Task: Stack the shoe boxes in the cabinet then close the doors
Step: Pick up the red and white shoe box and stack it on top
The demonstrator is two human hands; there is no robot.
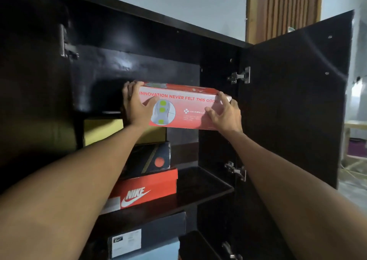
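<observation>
A red and pink shoe box (184, 106) is up in the air, inside the top part of a dark cabinet (139, 27). Big red words run along its long side. The box tilts a little, lower on the right.

The left hand (137, 106) grips the left end of the box, with the fingers curled over the top corner and the thumb on the front. The right hand (226, 112) grips the right end, fingers spread on the front and one finger over the top edge. Both arms reach up from the bottom of the picture.

Just under the held box sits a yellow box (103, 130). Below that is a dark box with a red dot (155, 158), and it rests on an orange Nike box (147, 190). These three make a pile on a shelf (208, 186). Under the shelf is a dark blue box with a white label (158, 230), sitting on a light blue box (158, 249).

The right door (294, 100) stands wide open, held by shiny hinges (239, 76). The left door (29, 81) is open too.
</observation>
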